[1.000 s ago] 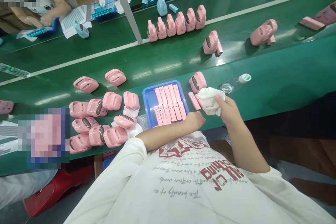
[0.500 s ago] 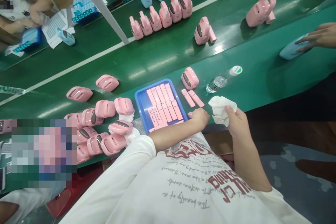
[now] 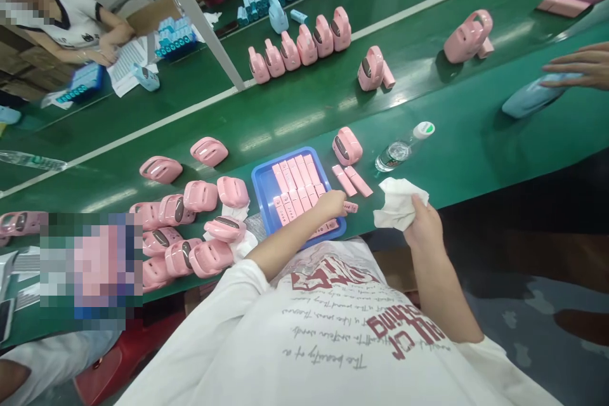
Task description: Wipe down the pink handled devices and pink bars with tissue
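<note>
My left hand [image 3: 332,204] is closed on a small pink stick with buttons [image 3: 351,207], over the right edge of a blue tray [image 3: 261,183]. Rows of similar pink sticks [image 3: 295,179] lie in the tray. Pinched in my right hand [image 3: 425,222] is a white cloth [image 3: 399,203], held just above the table's near edge. Two more pink sticks [image 3: 358,181] lie side by side right of the tray. Behind them stands a pink handled device with a dark front panel [image 3: 347,146]. The fingertips of my left hand are partly hidden.
A clear bottle [image 3: 402,147] stands tilted-looking beyond the cloth. Several pink devices [image 3: 212,257] crowd the table at left. More pink devices [image 3: 307,44] line the green belt ahead. A co-worker's hand [image 3: 583,66] touches a light-blue device [image 3: 530,96] at right.
My left hand has moved left to the tray's right edge, and the stick's buttons now show. My right hand still holds the cloth, little moved. The view has shifted slightly.
</note>
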Action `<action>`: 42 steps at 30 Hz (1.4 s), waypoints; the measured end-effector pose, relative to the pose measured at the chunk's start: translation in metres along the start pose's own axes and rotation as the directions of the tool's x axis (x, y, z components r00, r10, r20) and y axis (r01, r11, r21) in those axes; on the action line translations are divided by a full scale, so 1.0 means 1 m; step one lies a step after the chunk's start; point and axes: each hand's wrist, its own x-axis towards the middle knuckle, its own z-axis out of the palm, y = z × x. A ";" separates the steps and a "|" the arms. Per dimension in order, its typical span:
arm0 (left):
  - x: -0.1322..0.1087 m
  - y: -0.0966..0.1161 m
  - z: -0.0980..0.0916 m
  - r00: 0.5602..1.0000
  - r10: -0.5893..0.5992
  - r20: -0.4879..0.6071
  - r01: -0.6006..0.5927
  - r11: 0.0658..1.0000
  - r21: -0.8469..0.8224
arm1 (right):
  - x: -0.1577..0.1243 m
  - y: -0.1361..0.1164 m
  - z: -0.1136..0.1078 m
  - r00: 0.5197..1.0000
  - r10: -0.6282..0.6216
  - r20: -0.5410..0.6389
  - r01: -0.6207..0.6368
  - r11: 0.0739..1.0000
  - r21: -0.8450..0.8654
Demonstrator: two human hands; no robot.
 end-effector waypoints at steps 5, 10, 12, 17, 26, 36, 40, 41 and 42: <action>-0.044 -0.028 -0.010 0.994 0.017 -0.108 -0.093 0.649 -0.755 | -0.001 0.000 0.014 0.997 -0.075 -0.035 0.077 0.995 0.062; -0.079 -0.019 -0.001 0.982 -0.032 -0.187 -0.188 -0.034 -0.981 | -0.022 0.003 0.049 0.986 -0.121 0.117 0.124 0.992 -0.025; -0.086 -0.015 0.000 0.978 -0.019 -0.206 -0.207 -0.075 -0.976 | -0.034 0.004 0.063 0.967 -0.128 0.221 0.140 0.989 -0.038; -0.088 -0.017 0.002 0.977 0.004 -0.211 -0.210 -0.097 -0.973 | -0.046 0.006 0.075 0.944 -0.044 0.327 0.086 0.990 -0.115; -0.070 -0.021 0.015 0.980 0.124 -0.157 -0.155 -0.021 -0.988 | -0.041 0.004 0.078 0.792 0.065 0.606 0.254 0.868 -0.426; -0.003 -0.031 -0.017 0.976 0.123 -0.178 -0.167 0.951 -0.262 | 0.001 0.046 0.058 0.922 0.050 0.385 0.230 0.728 -0.645; 0.049 -0.006 -0.062 0.962 0.134 -0.238 -0.163 0.980 -0.110 | 0.015 0.042 0.057 0.944 -0.018 0.330 0.255 0.677 -0.691; 0.063 0.000 -0.072 0.967 0.137 -0.216 -0.152 0.987 -0.052 | 0.018 0.039 0.059 0.948 -0.037 0.316 0.261 0.661 -0.704; 0.076 0.006 -0.080 0.973 0.140 -0.181 -0.142 0.990 -0.003 | 0.020 0.037 0.061 0.951 -0.055 0.305 0.266 0.648 -0.713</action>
